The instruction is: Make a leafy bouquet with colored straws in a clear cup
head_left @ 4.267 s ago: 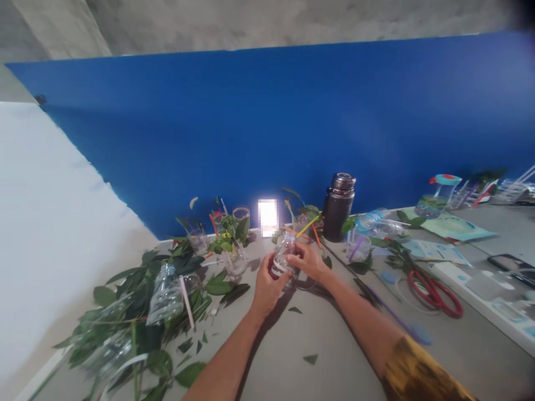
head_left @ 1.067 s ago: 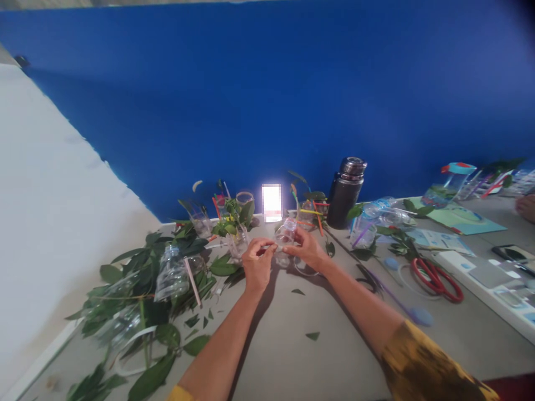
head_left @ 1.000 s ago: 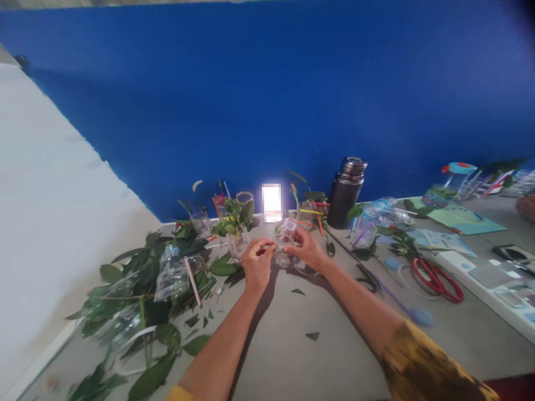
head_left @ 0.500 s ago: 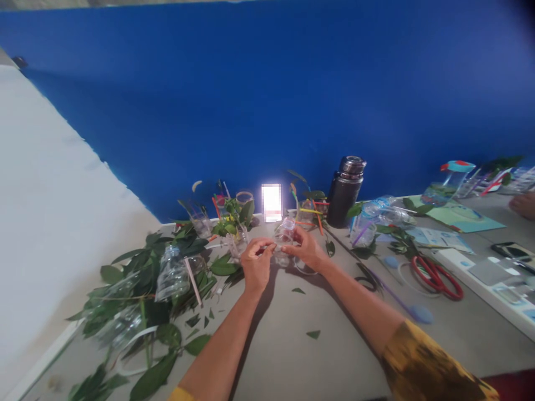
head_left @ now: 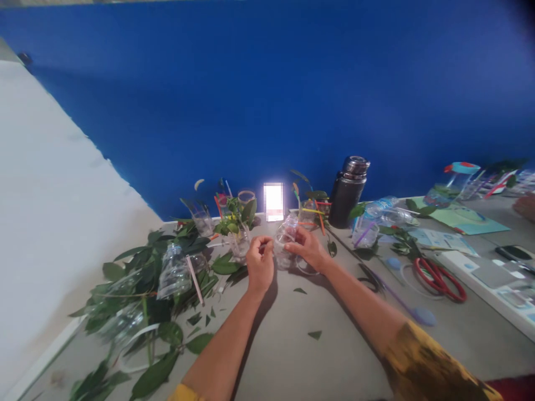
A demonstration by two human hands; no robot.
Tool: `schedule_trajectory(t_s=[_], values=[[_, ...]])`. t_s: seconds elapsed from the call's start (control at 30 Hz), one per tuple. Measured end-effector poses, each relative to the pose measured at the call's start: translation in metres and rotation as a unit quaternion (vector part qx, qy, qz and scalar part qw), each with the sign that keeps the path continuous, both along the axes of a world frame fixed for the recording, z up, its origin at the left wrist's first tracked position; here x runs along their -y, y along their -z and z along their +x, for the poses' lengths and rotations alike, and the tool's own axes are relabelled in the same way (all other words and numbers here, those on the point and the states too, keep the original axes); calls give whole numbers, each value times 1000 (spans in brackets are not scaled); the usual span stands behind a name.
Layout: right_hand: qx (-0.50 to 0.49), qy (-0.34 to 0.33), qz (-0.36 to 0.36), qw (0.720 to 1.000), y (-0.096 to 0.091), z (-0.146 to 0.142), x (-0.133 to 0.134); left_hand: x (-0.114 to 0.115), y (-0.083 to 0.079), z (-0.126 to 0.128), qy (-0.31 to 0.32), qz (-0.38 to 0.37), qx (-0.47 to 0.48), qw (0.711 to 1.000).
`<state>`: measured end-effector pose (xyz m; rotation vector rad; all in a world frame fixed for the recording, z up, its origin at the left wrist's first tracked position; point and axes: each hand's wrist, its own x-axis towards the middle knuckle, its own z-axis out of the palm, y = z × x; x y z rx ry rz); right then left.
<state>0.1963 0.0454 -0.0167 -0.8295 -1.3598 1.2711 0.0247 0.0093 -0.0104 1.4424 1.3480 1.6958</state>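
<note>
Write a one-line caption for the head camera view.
Right hand grips a clear plastic bottle beside the pinched left hand on a grey table, among cut leaves.

A mustard-yellow sleeve (head_left: 422, 362) blotched with dark brown covers the right arm at the lower right of the frame. A yellow sleeve edge (head_left: 181, 393) shows at bottom centre-left. The left forearm (head_left: 221, 348) and right forearm (head_left: 359, 309) are bare. Dark red cloth (head_left: 512, 387) fills the bottom right corner.

A small clear plastic bottle (head_left: 285, 244), nearly upright, between the left hand (head_left: 259, 264) and the right hand (head_left: 307, 249).
</note>
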Motion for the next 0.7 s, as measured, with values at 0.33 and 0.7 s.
schedule_trajectory(t_s=[0.33, 0.7], values=[[-86, -69, -66, 992, -5, 6, 4, -5, -4, -2, 196, -177, 269, 926], [-31, 3, -35, 999, -10, 8, 5, -1, -9, -3, 286, -189, 285, 895]])
